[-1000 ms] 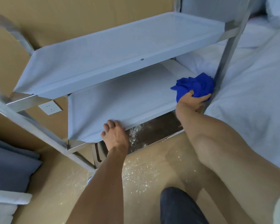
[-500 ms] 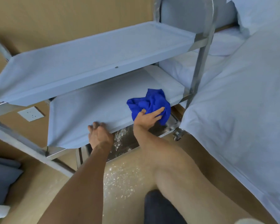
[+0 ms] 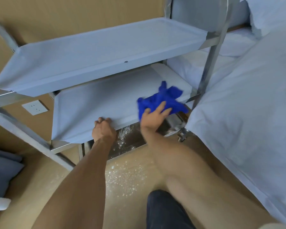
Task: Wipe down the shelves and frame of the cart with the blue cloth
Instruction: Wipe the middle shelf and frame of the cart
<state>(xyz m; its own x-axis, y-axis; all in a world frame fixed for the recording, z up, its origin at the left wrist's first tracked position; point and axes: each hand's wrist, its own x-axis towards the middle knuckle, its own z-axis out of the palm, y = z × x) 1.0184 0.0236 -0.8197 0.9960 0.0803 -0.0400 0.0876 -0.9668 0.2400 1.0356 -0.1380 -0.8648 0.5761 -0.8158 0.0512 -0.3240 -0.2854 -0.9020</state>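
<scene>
A metal cart stands in front of me with a pale top shelf [image 3: 97,53] and a pale middle shelf [image 3: 97,103] below it. The blue cloth [image 3: 163,98] lies crumpled at the right front of the middle shelf. My right hand [image 3: 153,117] lies on the cloth with its fingers spread, pressing it onto the shelf near the front rim. My left hand [image 3: 103,129] grips the front rim of the middle shelf, its fingers curled over the edge. A steel upright [image 3: 210,63] of the frame rises at the right.
A bed with white bedding [image 3: 246,121] presses close to the cart's right side. A caster wheel [image 3: 182,137] shows at the cart's lower right. A wall socket [image 3: 35,107] sits behind the left side. Grey cushions [image 3: 2,172] lie at the lower left. My knee [image 3: 165,210] is below.
My right hand swept the cloth from the right upright leftward along the middle shelf, then back a little to the right. My left hand kept its hold on the front rim.
</scene>
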